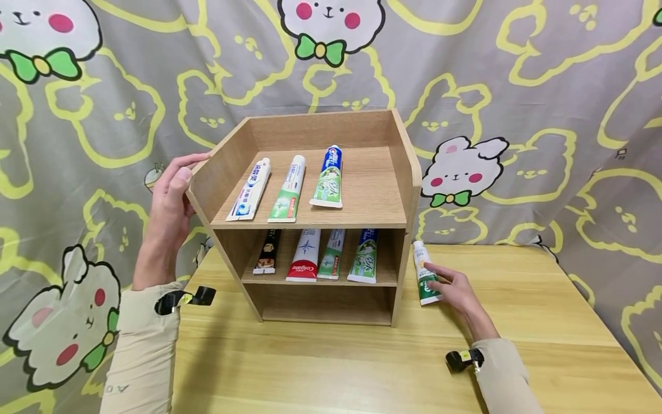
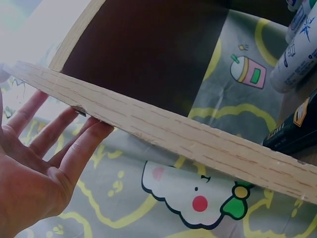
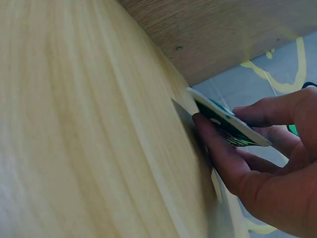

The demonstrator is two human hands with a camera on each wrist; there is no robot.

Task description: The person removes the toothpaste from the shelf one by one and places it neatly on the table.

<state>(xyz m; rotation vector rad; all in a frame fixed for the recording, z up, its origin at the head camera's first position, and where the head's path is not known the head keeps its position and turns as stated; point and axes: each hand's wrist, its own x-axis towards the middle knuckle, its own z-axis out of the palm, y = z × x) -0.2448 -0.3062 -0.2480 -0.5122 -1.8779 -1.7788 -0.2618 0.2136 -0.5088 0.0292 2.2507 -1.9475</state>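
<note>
A wooden shelf unit [image 1: 404, 172] stands on a light wooden table [image 1: 362, 368]. My left hand [image 1: 173, 184] rests with straight fingers against the unit's left side wall; in the left wrist view the fingers [image 2: 74, 148] touch the edge of the panel [image 2: 173, 136]. To the right of the unit a green-and-white toothpaste tube [image 1: 423, 267] lies on the table. My right hand [image 1: 446, 283] pinches its flat crimped end [image 3: 225, 121] between thumb and fingers [image 3: 218, 148].
Three toothpaste tubes [image 1: 288, 188] lie on the top shelf and several more [image 1: 305, 255] on the middle one; the bottom shelf holds nothing. A grey curtain with bunny prints [image 1: 543, 86] hangs behind. The table's left edge lies near my left sleeve [image 1: 139, 345].
</note>
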